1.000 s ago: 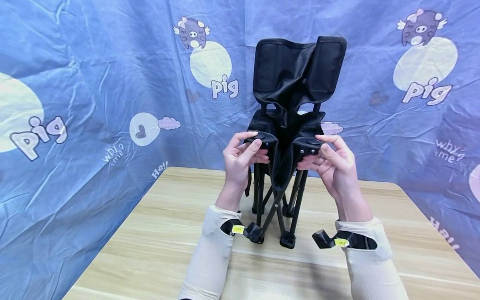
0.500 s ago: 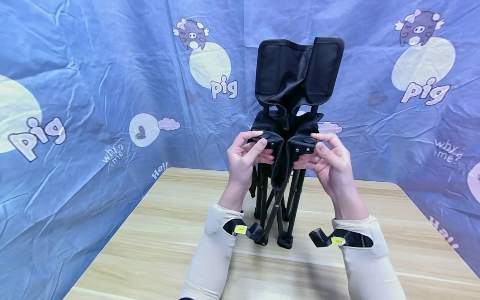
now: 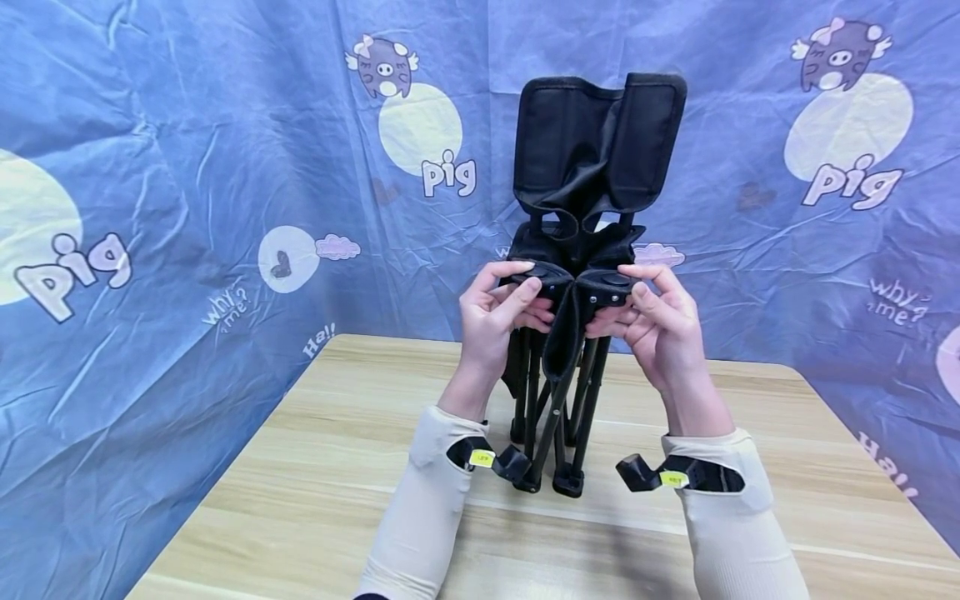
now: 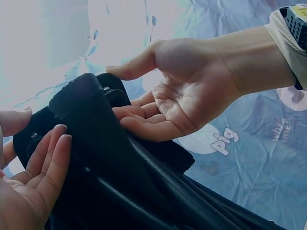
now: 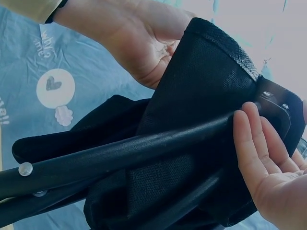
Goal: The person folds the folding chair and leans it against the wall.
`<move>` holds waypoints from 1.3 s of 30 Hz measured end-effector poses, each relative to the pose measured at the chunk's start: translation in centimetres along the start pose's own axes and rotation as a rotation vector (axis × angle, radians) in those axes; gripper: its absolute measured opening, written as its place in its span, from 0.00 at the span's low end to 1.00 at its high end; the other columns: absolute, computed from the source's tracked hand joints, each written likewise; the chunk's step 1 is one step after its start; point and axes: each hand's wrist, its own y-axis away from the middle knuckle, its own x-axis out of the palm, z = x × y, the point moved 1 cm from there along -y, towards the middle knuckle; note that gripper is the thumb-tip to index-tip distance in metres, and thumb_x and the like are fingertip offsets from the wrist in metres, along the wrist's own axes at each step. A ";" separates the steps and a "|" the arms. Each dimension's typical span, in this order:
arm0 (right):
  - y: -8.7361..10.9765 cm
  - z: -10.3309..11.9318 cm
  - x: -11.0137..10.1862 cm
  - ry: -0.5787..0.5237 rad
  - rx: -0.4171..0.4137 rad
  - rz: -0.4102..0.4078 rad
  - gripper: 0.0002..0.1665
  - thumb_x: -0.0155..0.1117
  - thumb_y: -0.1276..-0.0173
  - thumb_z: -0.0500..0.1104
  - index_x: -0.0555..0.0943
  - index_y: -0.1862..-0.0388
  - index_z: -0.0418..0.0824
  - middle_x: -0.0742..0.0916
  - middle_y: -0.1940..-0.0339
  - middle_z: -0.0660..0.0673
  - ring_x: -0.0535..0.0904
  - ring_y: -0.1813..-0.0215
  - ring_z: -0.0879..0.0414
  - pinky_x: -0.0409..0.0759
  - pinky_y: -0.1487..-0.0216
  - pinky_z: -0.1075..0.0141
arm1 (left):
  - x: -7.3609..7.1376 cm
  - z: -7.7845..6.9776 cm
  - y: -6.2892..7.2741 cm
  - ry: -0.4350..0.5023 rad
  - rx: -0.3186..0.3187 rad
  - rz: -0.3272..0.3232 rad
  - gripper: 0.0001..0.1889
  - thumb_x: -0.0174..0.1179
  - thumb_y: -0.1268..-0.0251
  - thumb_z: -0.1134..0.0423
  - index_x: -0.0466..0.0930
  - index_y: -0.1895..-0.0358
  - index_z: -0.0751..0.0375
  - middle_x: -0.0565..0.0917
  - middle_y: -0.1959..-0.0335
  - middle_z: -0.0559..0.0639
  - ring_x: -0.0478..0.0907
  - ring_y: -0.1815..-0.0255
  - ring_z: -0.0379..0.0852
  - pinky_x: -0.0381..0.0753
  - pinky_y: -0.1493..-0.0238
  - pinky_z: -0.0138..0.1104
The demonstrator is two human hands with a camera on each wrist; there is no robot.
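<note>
Just right of centre frame, left hand (image 3: 491,321) and right hand (image 3: 665,325) pinch the chair (image 3: 576,250), each grip clamped on one near corner.

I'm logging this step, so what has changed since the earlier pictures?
The left hand and right hand have moved toward each other, bringing the front seat corners and legs of the black folding chair closer together. Neither hand has let go, and the chair stays upright on the table.
</note>
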 end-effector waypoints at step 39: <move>2.0 0.2 -1.5 -0.043 0.033 0.074 0.23 0.37 0.23 0.29 0.60 0.31 0.36 0.86 0.60 0.32 0.86 0.59 0.42 0.87 0.56 0.54 | -2.6 -1.4 1.2 -0.056 -0.141 0.166 0.27 0.51 0.33 0.72 0.61 0.31 0.76 0.88 0.66 0.55 0.87 0.66 0.49 0.87 0.72 0.36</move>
